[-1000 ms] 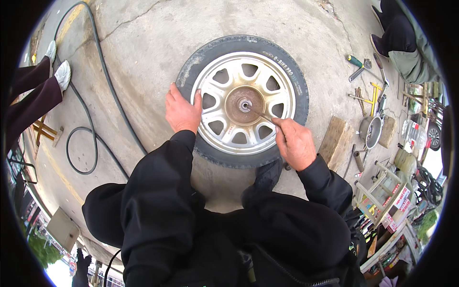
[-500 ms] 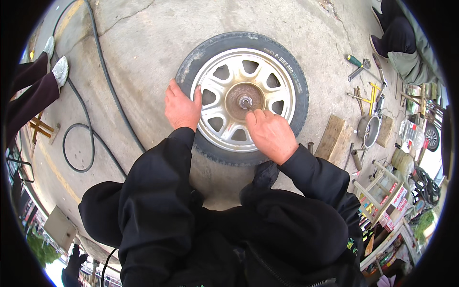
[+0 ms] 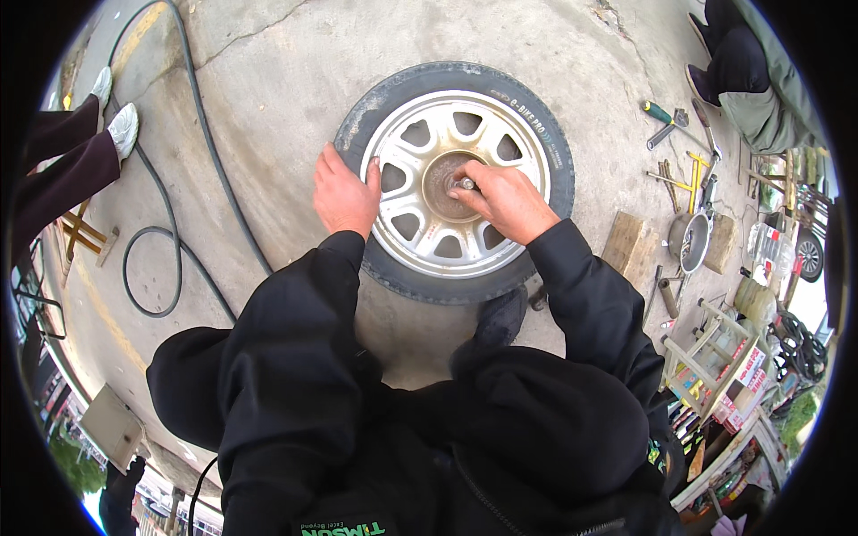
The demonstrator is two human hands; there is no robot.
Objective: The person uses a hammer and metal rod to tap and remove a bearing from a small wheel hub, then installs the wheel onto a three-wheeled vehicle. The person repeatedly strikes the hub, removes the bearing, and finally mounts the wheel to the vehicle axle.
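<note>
A wheel with a black tyre (image 3: 366,125) and a silver, cut-out rim (image 3: 490,119) lies flat on the ground in front of me. My left hand (image 3: 347,195) grips the tyre's left edge, thumb against the rim. My right hand (image 3: 503,198) is closed at the rusty central hub (image 3: 440,201), its thumb and forefinger pinched on a small metal rod end (image 3: 468,184); the rest of that piece is hidden. A dark foot (image 3: 496,322) shows just below the tyre.
Right: hand tools (image 3: 686,183), a metal bowl (image 3: 693,246), wooden blocks (image 3: 627,241), an aluminium frame (image 3: 706,357) and clutter. A hose (image 3: 204,125) coils at left. Another person's legs (image 3: 85,161) are at left, a second crouching person (image 3: 751,80) at upper right.
My right hand has moved up and inward from the rim's lower right to the hub; the long tool it held at an angle now shows only a short end. My left hand stays on the tyre.
</note>
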